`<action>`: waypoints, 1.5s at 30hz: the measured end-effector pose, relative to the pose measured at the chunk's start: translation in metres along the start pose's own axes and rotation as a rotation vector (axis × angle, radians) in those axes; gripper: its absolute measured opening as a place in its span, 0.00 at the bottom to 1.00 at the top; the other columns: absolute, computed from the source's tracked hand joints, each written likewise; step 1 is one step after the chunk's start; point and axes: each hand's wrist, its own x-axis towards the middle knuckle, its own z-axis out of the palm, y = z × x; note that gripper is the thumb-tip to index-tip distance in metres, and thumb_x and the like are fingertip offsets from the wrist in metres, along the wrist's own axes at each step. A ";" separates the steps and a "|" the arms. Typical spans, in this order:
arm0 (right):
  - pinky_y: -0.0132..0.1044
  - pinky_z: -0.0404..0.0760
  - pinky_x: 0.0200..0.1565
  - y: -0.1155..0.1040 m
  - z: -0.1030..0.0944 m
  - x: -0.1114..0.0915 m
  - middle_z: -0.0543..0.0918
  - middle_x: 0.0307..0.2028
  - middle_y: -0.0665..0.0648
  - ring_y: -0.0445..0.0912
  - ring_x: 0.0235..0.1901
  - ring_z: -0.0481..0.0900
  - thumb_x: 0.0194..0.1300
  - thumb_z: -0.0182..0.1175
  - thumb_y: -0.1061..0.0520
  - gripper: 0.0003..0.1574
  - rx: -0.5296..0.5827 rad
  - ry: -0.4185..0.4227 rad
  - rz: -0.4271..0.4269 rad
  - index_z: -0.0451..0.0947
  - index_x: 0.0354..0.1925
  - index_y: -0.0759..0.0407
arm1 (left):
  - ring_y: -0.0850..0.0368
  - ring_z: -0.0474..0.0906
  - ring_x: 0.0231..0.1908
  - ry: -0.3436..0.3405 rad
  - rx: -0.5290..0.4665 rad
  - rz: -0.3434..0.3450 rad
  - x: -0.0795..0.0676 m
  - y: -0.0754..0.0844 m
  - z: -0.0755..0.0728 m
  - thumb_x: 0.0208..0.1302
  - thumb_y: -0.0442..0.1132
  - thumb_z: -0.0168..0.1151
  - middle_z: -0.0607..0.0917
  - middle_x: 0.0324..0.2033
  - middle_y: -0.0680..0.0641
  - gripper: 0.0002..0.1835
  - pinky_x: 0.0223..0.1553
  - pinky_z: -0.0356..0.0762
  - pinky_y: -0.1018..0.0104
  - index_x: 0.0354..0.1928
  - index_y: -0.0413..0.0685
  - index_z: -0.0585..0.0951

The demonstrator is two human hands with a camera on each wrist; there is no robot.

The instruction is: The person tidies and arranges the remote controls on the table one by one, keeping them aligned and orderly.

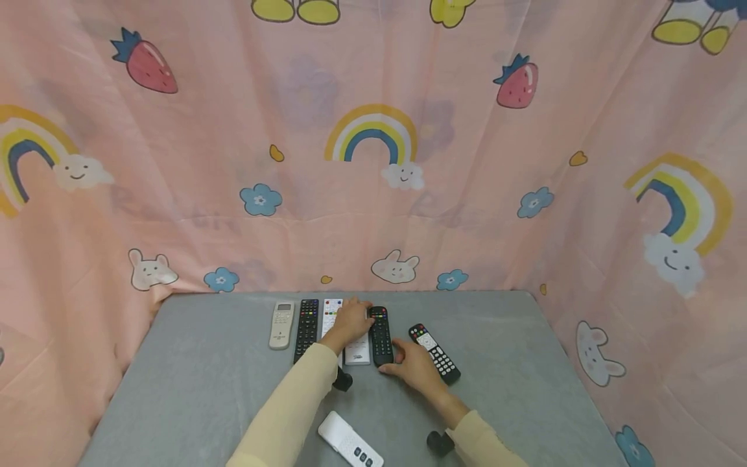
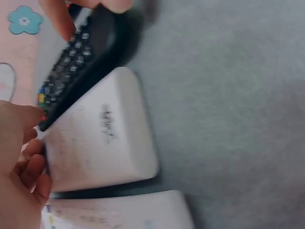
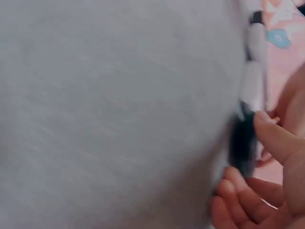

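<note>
A slim black remote control (image 1: 382, 337) with coloured buttons at its far end stands in a row of remotes on the grey table. My left hand (image 1: 350, 322) holds its far end, the forearm reaching across the row. At the near end, my right hand (image 1: 417, 366) pinches it between thumb and fingers. The left wrist view shows the black remote (image 2: 102, 43) tilted beside a white remote (image 2: 100, 133), with fingers at both of its ends. In the blurred right wrist view, the thumb and fingers lie around the dark remote (image 3: 243, 143).
Left in the row are a beige remote (image 1: 281, 325), a long black remote (image 1: 306, 327) and a white remote (image 1: 331, 311), partly behind my left arm. A black-and-white remote (image 1: 434, 353) lies slanted at right. Nearer lies another white remote (image 1: 344, 434). A pink curtain (image 1: 373, 233) hangs behind.
</note>
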 end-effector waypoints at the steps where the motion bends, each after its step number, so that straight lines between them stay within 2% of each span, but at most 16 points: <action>1: 0.28 0.68 0.25 -0.001 -0.005 0.001 0.77 0.24 0.48 0.38 0.23 0.69 0.49 0.77 0.47 0.43 0.016 -0.003 -0.006 0.77 0.58 0.66 | 0.46 0.74 0.54 -0.005 -0.011 0.003 0.000 0.001 -0.002 0.69 0.44 0.60 0.80 0.56 0.40 0.24 0.59 0.74 0.51 0.64 0.44 0.76; 4: 0.29 0.72 0.25 -0.006 -0.022 0.003 0.80 0.25 0.50 0.38 0.24 0.72 0.50 0.77 0.51 0.40 0.052 0.019 -0.035 0.77 0.58 0.67 | 0.47 0.79 0.50 0.003 -0.057 0.037 0.003 0.006 -0.009 0.69 0.43 0.59 0.83 0.51 0.41 0.22 0.52 0.79 0.53 0.63 0.44 0.76; 6: 0.30 0.74 0.27 -0.009 -0.033 0.004 0.82 0.27 0.51 0.39 0.25 0.74 0.51 0.76 0.54 0.38 0.077 0.043 -0.040 0.77 0.58 0.66 | 0.51 0.81 0.40 0.020 -0.102 0.076 0.004 0.012 -0.013 0.69 0.41 0.60 0.85 0.42 0.44 0.21 0.41 0.81 0.59 0.61 0.43 0.77; 8: 0.30 0.75 0.28 -0.011 -0.041 0.004 0.82 0.28 0.52 0.39 0.26 0.75 0.53 0.75 0.56 0.36 0.101 0.055 -0.051 0.77 0.59 0.66 | 0.58 0.77 0.30 0.015 -0.131 0.108 0.004 0.017 -0.014 0.69 0.41 0.59 0.82 0.33 0.48 0.20 0.30 0.76 0.67 0.61 0.43 0.78; 10: 0.29 0.76 0.30 -0.010 -0.046 0.002 0.82 0.29 0.53 0.38 0.27 0.76 0.55 0.74 0.57 0.34 0.121 0.053 -0.064 0.77 0.59 0.65 | 0.62 0.72 0.25 0.005 -0.160 0.141 0.001 0.023 -0.013 0.69 0.39 0.60 0.80 0.28 0.50 0.19 0.26 0.70 0.72 0.60 0.42 0.78; 13: 0.28 0.75 0.31 -0.003 -0.049 -0.005 0.83 0.30 0.52 0.38 0.27 0.76 0.57 0.73 0.57 0.33 0.163 0.051 -0.062 0.77 0.60 0.63 | 0.65 0.68 0.24 -0.003 -0.184 0.192 -0.006 0.030 -0.008 0.68 0.37 0.60 0.78 0.26 0.52 0.18 0.25 0.67 0.74 0.58 0.41 0.79; 17: 0.28 0.74 0.31 0.014 -0.053 -0.019 0.83 0.33 0.53 0.38 0.28 0.74 0.56 0.73 0.56 0.33 0.184 0.106 -0.056 0.78 0.60 0.59 | 0.65 0.68 0.27 0.003 -0.204 0.249 -0.015 0.040 0.003 0.68 0.36 0.61 0.79 0.28 0.52 0.17 0.29 0.67 0.74 0.57 0.43 0.80; 21: 0.29 0.76 0.34 0.037 -0.059 -0.032 0.83 0.37 0.58 0.44 0.34 0.77 0.56 0.73 0.54 0.33 0.155 0.195 -0.085 0.78 0.60 0.58 | 0.65 0.69 0.30 -0.004 -0.219 0.272 -0.023 0.048 0.015 0.67 0.36 0.62 0.80 0.32 0.51 0.17 0.31 0.68 0.74 0.57 0.45 0.81; 24: 0.35 0.78 0.37 0.053 -0.063 -0.040 0.83 0.42 0.61 0.51 0.39 0.79 0.56 0.73 0.54 0.33 0.120 0.254 -0.105 0.78 0.59 0.59 | 0.65 0.69 0.31 -0.001 -0.222 0.285 -0.026 0.052 0.022 0.66 0.36 0.64 0.80 0.32 0.51 0.17 0.32 0.68 0.75 0.56 0.46 0.81; 28: 0.43 0.79 0.40 0.068 -0.068 -0.047 0.82 0.46 0.63 0.54 0.44 0.78 0.55 0.74 0.57 0.32 0.088 0.302 -0.108 0.78 0.59 0.59 | 0.66 0.70 0.31 0.012 -0.213 0.297 -0.026 0.054 0.029 0.65 0.38 0.65 0.80 0.32 0.52 0.17 0.34 0.69 0.75 0.56 0.47 0.81; 30: 0.43 0.78 0.41 0.074 -0.070 -0.049 0.82 0.48 0.63 0.55 0.45 0.79 0.55 0.74 0.57 0.33 0.078 0.307 -0.100 0.78 0.59 0.59 | 0.65 0.70 0.32 0.017 -0.210 0.296 -0.025 0.054 0.032 0.65 0.39 0.66 0.80 0.33 0.52 0.18 0.35 0.70 0.75 0.57 0.47 0.81; 37: 0.46 0.78 0.45 0.091 -0.071 -0.053 0.82 0.50 0.62 0.55 0.49 0.79 0.54 0.74 0.55 0.37 0.084 0.259 -0.052 0.76 0.62 0.58 | 0.66 0.69 0.33 0.012 -0.210 0.279 -0.020 0.056 0.042 0.64 0.41 0.68 0.81 0.37 0.49 0.24 0.36 0.71 0.75 0.61 0.46 0.78; 40: 0.48 0.78 0.48 0.099 -0.071 -0.055 0.82 0.50 0.61 0.54 0.51 0.79 0.53 0.75 0.54 0.39 0.072 0.250 -0.036 0.76 0.63 0.56 | 0.65 0.69 0.30 0.005 -0.216 0.256 -0.017 0.058 0.045 0.62 0.42 0.69 0.81 0.34 0.49 0.26 0.33 0.70 0.75 0.62 0.46 0.77; 45: 0.52 0.78 0.56 0.109 -0.068 -0.058 0.82 0.53 0.60 0.54 0.53 0.79 0.53 0.75 0.50 0.40 0.058 0.219 -0.010 0.76 0.63 0.54 | 0.66 0.67 0.24 0.000 -0.172 0.182 -0.012 0.060 0.051 0.62 0.46 0.69 0.77 0.25 0.55 0.28 0.24 0.67 0.75 0.63 0.48 0.76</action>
